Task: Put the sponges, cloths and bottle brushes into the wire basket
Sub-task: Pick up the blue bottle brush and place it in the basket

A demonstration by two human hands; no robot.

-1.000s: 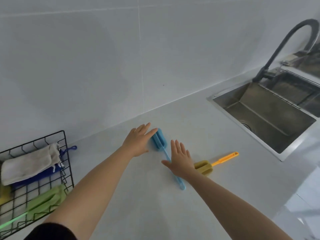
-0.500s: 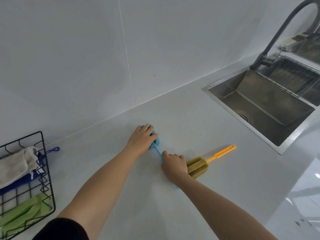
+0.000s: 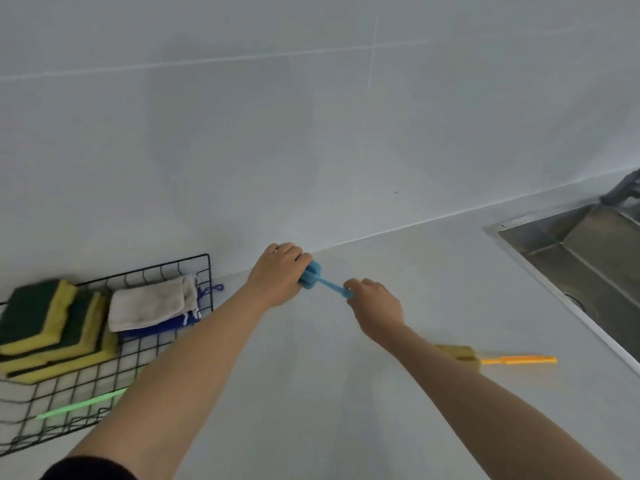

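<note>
The person holds the blue bottle brush [image 3: 320, 280] in both hands, clear of the table [image 3: 346, 393] to judge by how it sits in the grip, just to the right of the wire basket [image 3: 204, 268]. The left hand [image 3: 277, 275] is curled around the sponge head, its fingers wrapped over it; the right hand [image 3: 375, 303] pinches the far end of the thin handle between its fingers.

The brush's long axis runs roughly level, left to right, with the sponge head pointing left toward the basket and slightly away from the person, the handle end pointing right and slightly nearer.

The likely trouble is at the basket: it is already crowded with stacked sponges [image 3: 52, 327], a folded cloth [image 3: 149, 306] and a green brush [image 3: 81, 405], so a long brush carried in sideways could catch its handle on the rim wire or poke through the mesh. The soft head may also compress and slip in a loose grip. The yellow bottle brush [image 3: 498, 358] remains on the table, near the right forearm, which could nudge it.
</note>
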